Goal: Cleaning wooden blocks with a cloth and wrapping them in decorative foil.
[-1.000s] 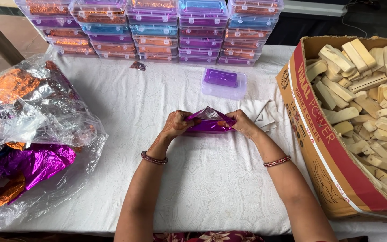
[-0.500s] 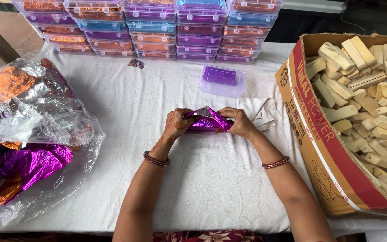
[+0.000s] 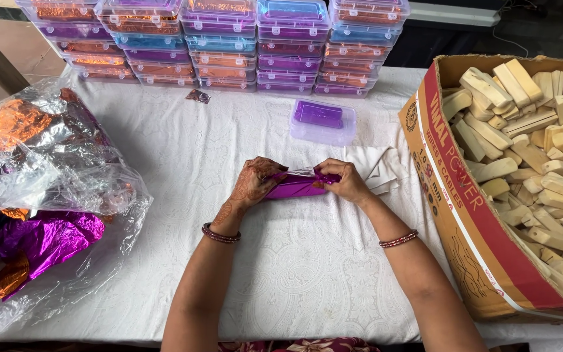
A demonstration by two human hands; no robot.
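A bar wrapped in shiny purple foil point(image 3: 296, 187) lies on the white tablecloth point(image 3: 294, 274) at the middle of the table. My left hand point(image 3: 253, 186) grips its left end, fingers curled over the foil. My right hand point(image 3: 343, 182) pinches the foil at the right end. Both hands rest on the cloth. Just beyond them stands a small clear plastic box point(image 3: 323, 121) with a purple wrapped bar inside.
A cardboard box point(image 3: 464, 215) full of pale wooden blocks stands at the right. Stacked clear boxes point(image 3: 216, 45) with coloured wrapped bars line the far edge. A clear plastic bag point(image 3: 40, 195) with purple and orange foil sheets lies at the left. Folded white paper point(image 3: 379, 171) sits beside my right hand.
The raised foil flaps have been folded down flat around the bar. My hands have shifted from the top of the foil to its two ends.
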